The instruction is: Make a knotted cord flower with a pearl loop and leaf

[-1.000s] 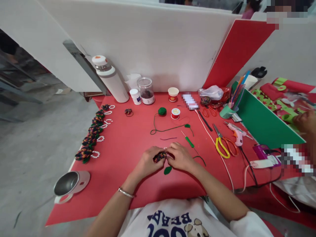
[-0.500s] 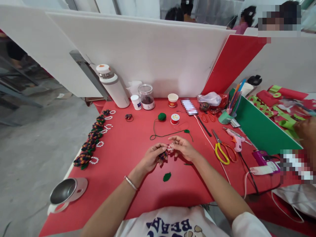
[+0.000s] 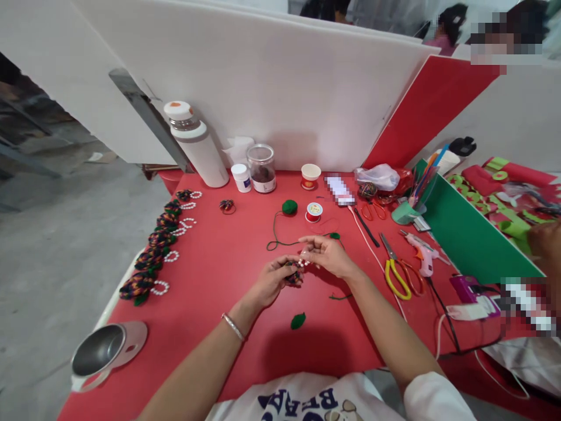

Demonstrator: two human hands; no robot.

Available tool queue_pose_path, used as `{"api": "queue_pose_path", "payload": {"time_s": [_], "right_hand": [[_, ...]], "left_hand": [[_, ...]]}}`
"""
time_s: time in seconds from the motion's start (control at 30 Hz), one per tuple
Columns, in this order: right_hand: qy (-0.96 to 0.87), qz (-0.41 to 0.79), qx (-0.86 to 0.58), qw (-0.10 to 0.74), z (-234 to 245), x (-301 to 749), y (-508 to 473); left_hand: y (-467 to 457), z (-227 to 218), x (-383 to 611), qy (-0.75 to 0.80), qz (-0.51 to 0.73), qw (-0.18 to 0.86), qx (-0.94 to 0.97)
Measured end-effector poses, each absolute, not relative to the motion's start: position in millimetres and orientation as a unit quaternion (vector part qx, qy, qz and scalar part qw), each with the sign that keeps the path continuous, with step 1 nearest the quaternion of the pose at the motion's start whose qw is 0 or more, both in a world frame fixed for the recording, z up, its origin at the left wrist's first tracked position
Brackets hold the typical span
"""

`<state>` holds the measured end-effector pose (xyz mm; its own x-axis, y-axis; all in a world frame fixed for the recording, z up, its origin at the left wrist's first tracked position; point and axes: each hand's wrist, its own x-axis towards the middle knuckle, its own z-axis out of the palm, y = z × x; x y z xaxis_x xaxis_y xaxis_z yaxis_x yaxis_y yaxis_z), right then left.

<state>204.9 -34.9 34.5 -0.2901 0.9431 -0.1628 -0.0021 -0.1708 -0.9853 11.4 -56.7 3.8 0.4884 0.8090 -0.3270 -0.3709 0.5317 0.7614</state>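
Note:
Between the fingers of my left hand (image 3: 275, 280) is a small dark multicoloured knitted piece (image 3: 293, 273), partly covered by the thumb. A short loop of white beads (image 3: 304, 262) comes off its top. My right hand (image 3: 326, 255) pinches these beads, with its other fingers stretched out to the left. Below the hands a green knitted leaf (image 3: 298, 321) lies on the red table. Beyond them are a green yarn ball (image 3: 289, 207) with its trailing strand and a spool of red thread (image 3: 314, 212).
Finished-looking knitted pieces with bead loops (image 3: 161, 236) line the left edge, near a steel mug (image 3: 134, 339). Scissors (image 3: 397, 275), a pink glue gun (image 3: 424, 257) and a green divider (image 3: 473, 234) stand right. A thermos (image 3: 199, 149) and jar (image 3: 263, 175) are at the back.
The knitted piece has turned in my left hand and shows more. My right hand has drawn the bead loop slightly up and right. The whole view has shifted a little.

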Motion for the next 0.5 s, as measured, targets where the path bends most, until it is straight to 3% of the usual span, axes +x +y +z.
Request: {"api": "queue_pose_path", "payload": {"time_s": [0.5], "right_hand": [[-0.562,0.592,-0.449,0.364,65.0,201.2,-28.0]], "left_hand": [[-59.8,3.8,8.8,0.320,0.383,0.815,0.294]]}}
